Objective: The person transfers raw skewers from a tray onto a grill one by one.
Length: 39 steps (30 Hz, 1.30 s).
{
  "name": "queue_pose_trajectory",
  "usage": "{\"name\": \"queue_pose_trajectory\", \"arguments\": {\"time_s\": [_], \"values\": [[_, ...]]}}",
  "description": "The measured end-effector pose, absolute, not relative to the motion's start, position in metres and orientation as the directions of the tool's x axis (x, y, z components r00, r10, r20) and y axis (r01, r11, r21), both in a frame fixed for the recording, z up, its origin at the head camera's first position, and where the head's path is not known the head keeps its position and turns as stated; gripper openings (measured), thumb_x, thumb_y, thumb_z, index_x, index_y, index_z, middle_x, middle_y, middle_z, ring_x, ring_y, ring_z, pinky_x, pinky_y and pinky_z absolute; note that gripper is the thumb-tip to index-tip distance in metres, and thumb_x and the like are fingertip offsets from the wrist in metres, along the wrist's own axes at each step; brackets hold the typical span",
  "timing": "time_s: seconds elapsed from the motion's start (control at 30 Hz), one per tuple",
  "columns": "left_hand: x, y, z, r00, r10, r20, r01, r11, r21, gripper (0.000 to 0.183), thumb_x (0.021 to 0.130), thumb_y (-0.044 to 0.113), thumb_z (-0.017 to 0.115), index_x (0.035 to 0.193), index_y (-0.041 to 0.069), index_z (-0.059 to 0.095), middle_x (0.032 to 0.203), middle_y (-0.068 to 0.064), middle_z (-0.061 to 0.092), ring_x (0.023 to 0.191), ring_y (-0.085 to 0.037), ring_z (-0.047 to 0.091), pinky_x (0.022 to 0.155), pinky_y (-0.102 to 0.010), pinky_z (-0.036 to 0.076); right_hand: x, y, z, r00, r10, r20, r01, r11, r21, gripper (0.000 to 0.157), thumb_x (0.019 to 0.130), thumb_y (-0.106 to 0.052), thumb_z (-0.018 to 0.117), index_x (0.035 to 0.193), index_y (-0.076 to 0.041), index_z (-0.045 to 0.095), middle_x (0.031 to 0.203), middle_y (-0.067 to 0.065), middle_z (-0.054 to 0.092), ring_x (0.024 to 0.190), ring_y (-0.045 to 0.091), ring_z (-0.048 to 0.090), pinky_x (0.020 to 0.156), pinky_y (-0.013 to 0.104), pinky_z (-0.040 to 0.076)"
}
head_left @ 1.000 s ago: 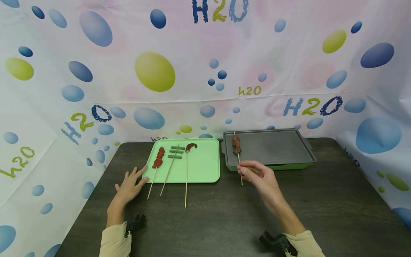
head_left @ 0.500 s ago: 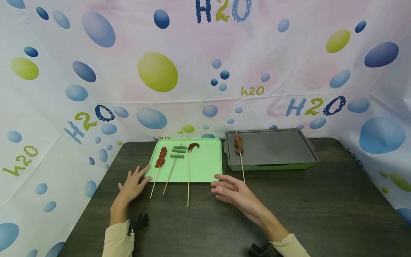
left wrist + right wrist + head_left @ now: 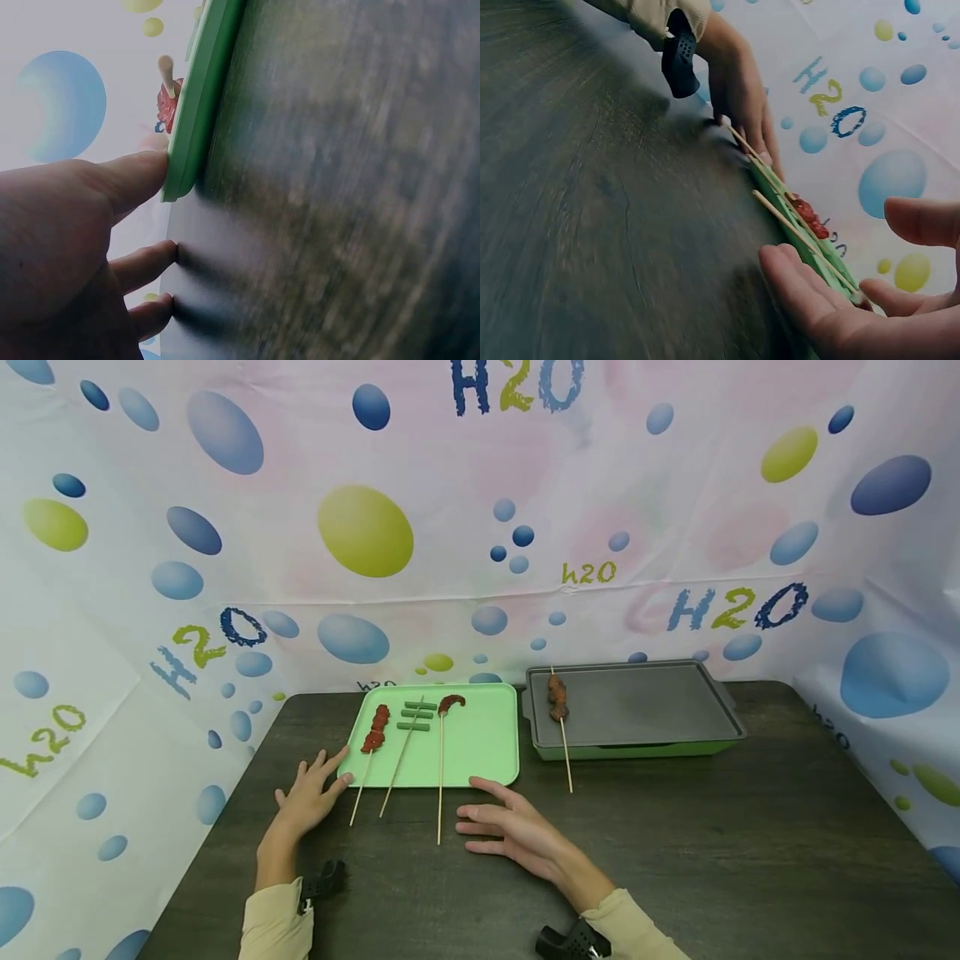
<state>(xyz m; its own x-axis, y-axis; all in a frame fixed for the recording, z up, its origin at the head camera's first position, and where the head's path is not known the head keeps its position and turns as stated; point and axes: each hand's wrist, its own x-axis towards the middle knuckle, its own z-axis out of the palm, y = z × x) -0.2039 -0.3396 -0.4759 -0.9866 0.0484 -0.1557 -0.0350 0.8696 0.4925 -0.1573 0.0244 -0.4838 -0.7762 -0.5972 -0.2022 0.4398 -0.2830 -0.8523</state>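
Observation:
A light green tray (image 3: 487, 743) holds three skewers: one with red meat chunks (image 3: 375, 729), one with short green pieces (image 3: 414, 715), and one with a dark red curled tentacle (image 3: 450, 702). Their sticks reach past the tray's front edge. My left hand (image 3: 303, 802) rests at the tray's left front corner with spread fingers; in the left wrist view the thumb (image 3: 139, 176) touches the rim. My right hand (image 3: 521, 837) holds nothing, fingers extended, just right of the tentacle skewer's stick. A skewer of brown meat (image 3: 557, 697) lies on the griddle plate's left side.
The dark grey griddle plate (image 3: 645, 702) sits on a green base (image 3: 667, 749) at the back right, beside the tray. A dark wooden table (image 3: 712, 843) lies under everything. Behind hangs a white curtain (image 3: 450, 468) with coloured dots. Both wrists wear black devices (image 3: 573, 941).
My right hand has let go of the brown meat skewer, which stays on the griddle plate. It has moved left and toward me, to the tray's front. The left hand has stayed put.

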Motion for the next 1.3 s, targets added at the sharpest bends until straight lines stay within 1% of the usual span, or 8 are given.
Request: {"name": "queue_pose_trajectory", "arguments": {"time_s": [0.1, 0.33, 0.47, 0.57, 0.67, 0.87, 1.0, 1.3], "values": [[-0.202, -0.34, -0.477, -0.987, 0.047, -0.155, -0.038, 0.866, 0.499, 0.065, 0.109, 0.042, 0.048, 0.164, 0.014, 0.026, 0.165, -0.033, 0.008, 0.147, -0.063, -0.004, 0.098, -0.089, -0.006, -0.161, 0.015, -0.486, -0.776, -0.595, -0.209, 0.447, -0.285, -0.848, 0.069, 0.106, -0.014, 0.056, 0.165, -0.009, 0.019, 0.151, 0.031, 0.044, 0.134, 0.043, 0.053, 0.105, 0.053, 0.048], [-0.201, -0.34, -0.479, -0.988, 0.055, -0.146, -0.026, 0.865, 0.502, 0.063, 0.11, 0.04, 0.047, 0.164, 0.014, 0.027, 0.165, -0.033, 0.008, 0.147, -0.063, -0.004, 0.098, -0.089, -0.007, -0.171, -0.006, -0.488, -0.757, -0.612, -0.229, 0.513, -0.34, -0.788, 0.068, 0.107, -0.007, 0.055, 0.164, -0.006, 0.019, 0.151, 0.032, 0.045, 0.136, 0.045, 0.051, 0.107, 0.054, 0.046], [-0.2, -0.342, -0.48, -0.986, 0.054, -0.157, -0.032, 0.866, 0.499, 0.065, 0.11, 0.041, 0.047, 0.164, 0.014, 0.026, 0.165, -0.034, 0.007, 0.147, -0.064, -0.004, 0.097, -0.09, -0.005, -0.175, -0.015, -0.491, -0.766, -0.598, -0.236, 0.535, -0.389, -0.75, 0.068, 0.106, -0.003, 0.055, 0.163, -0.004, 0.02, 0.15, 0.033, 0.046, 0.136, 0.043, 0.051, 0.109, 0.051, 0.045], [-0.199, -0.343, -0.481, -0.984, 0.052, -0.167, -0.039, 0.866, 0.499, 0.065, 0.11, 0.042, 0.046, 0.164, 0.014, 0.025, 0.165, -0.033, 0.006, 0.147, -0.063, -0.005, 0.097, -0.09, -0.005, -0.177, -0.019, -0.494, -0.8, -0.552, -0.235, 0.508, -0.416, -0.754, 0.063, 0.104, 0.002, 0.055, 0.16, 0.002, 0.026, 0.145, 0.036, 0.049, 0.13, 0.041, 0.058, 0.107, 0.046, 0.048], [-0.2, -0.343, -0.48, -0.985, 0.055, -0.163, -0.035, 0.864, 0.503, 0.065, 0.11, 0.043, 0.046, 0.164, 0.014, 0.025, 0.165, -0.033, 0.006, 0.147, -0.063, -0.006, 0.097, -0.09, -0.006, -0.179, -0.019, -0.495, -0.847, -0.486, -0.217, 0.435, -0.399, -0.807, 0.056, 0.102, 0.005, 0.057, 0.153, 0.01, 0.036, 0.139, 0.038, 0.053, 0.12, 0.036, 0.065, 0.101, 0.041, 0.052], [-0.203, -0.339, -0.477, -0.985, 0.062, -0.159, -0.027, 0.863, 0.504, 0.065, 0.11, 0.043, 0.047, 0.164, 0.015, 0.025, 0.165, -0.033, 0.006, 0.147, -0.063, -0.005, 0.097, -0.09, -0.006, -0.184, -0.011, -0.496, -0.88, -0.433, -0.197, 0.361, -0.339, -0.869, 0.046, 0.099, 0.005, 0.062, 0.142, 0.015, 0.049, 0.133, 0.037, 0.058, 0.112, 0.033, 0.07, 0.095, 0.039, 0.056], [-0.206, -0.339, -0.477, -0.986, 0.058, -0.155, -0.027, 0.867, 0.498, 0.066, 0.109, 0.043, 0.048, 0.164, 0.015, 0.026, 0.165, -0.033, 0.007, 0.147, -0.063, -0.005, 0.096, -0.09, -0.006, -0.185, -0.007, -0.497, -0.878, -0.433, -0.204, 0.364, -0.328, -0.872, 0.044, 0.099, 0.004, 0.063, 0.14, 0.015, 0.053, 0.132, 0.035, 0.06, 0.113, 0.034, 0.07, 0.094, 0.039, 0.057], [-0.205, -0.341, -0.479, -0.986, 0.056, -0.16, -0.031, 0.867, 0.498, 0.066, 0.109, 0.043, 0.048, 0.164, 0.015, 0.026, 0.165, -0.033, 0.007, 0.147, -0.063, -0.005, 0.097, -0.09, -0.006, -0.182, -0.004, -0.499, -0.889, -0.412, -0.2, 0.352, -0.333, -0.875, 0.046, 0.098, 0.005, 0.064, 0.141, 0.014, 0.052, 0.13, 0.034, 0.062, 0.113, 0.033, 0.069, 0.092, 0.039, 0.057]]}}
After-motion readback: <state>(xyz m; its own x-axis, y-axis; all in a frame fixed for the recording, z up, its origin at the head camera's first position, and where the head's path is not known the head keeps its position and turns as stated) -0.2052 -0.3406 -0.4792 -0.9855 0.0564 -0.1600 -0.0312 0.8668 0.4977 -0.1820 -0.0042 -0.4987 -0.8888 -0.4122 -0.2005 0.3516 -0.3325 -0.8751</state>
